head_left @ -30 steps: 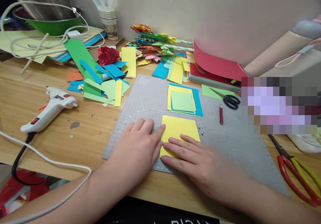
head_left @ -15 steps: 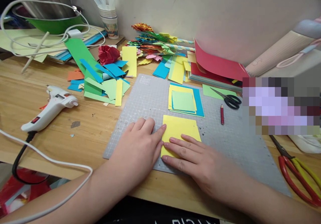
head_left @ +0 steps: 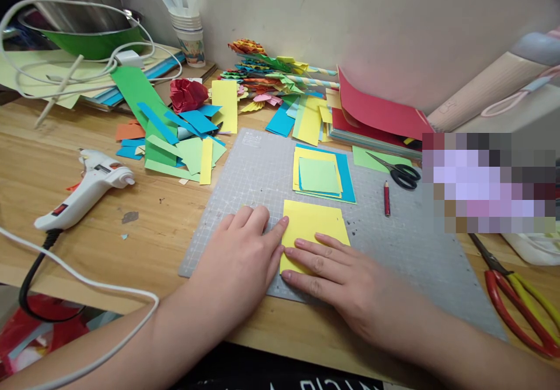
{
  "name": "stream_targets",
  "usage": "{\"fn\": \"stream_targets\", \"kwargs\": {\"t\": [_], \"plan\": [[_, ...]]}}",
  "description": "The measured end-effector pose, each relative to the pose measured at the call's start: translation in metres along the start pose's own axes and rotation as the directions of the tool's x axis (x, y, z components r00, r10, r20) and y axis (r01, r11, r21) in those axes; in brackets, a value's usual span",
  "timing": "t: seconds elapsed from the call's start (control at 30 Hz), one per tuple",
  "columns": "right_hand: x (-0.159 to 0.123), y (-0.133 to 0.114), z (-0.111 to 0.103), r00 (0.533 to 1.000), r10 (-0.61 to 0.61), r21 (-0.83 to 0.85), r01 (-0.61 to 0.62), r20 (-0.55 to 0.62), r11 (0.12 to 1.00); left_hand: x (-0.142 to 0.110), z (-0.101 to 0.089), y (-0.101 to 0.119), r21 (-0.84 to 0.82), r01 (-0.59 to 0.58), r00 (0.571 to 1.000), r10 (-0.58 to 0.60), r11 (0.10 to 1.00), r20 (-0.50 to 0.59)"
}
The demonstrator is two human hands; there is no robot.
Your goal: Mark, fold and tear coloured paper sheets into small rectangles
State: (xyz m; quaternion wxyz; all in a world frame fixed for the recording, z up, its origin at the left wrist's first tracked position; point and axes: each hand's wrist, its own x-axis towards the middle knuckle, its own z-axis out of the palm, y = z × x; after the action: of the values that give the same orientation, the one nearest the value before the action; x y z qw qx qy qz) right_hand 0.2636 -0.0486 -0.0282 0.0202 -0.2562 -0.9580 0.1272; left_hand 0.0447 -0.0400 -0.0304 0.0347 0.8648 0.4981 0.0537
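A yellow sheet of paper lies flat on the grey cutting mat. My left hand is at its left edge, with the index fingertip and thumb touching that edge and the other fingers bent; I see no pinch, and the thumb is partly hidden. Across the lower part of the sheet, my right hand rests with its fingers spread flat, covering the lower right corner. Just beyond the sheet sits a stack of smaller paper squares, a light green square on top and a blue sheet underneath.
Black scissors and a short red pencil lie on the mat's right. Red-and-yellow-handled scissors are at the right edge. A white glue gun with its cord lies left. Paper scraps and paper flowers fill the back.
Both hands and the yellow paper hold the same pose. Only the whole view has shifted very slightly.
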Motion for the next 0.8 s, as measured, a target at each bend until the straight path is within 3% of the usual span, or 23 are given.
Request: {"fn": "stream_targets", "kwargs": {"t": [0.8], "plan": [[-0.0003, 0.0013, 0.0019, 1.0, 0.0, 0.022, 0.001, -0.006, 1.0, -0.0002, -0.0028, 0.0003, 0.018, 0.004, 1.0, -0.005, 1.0, 0.016]]}}
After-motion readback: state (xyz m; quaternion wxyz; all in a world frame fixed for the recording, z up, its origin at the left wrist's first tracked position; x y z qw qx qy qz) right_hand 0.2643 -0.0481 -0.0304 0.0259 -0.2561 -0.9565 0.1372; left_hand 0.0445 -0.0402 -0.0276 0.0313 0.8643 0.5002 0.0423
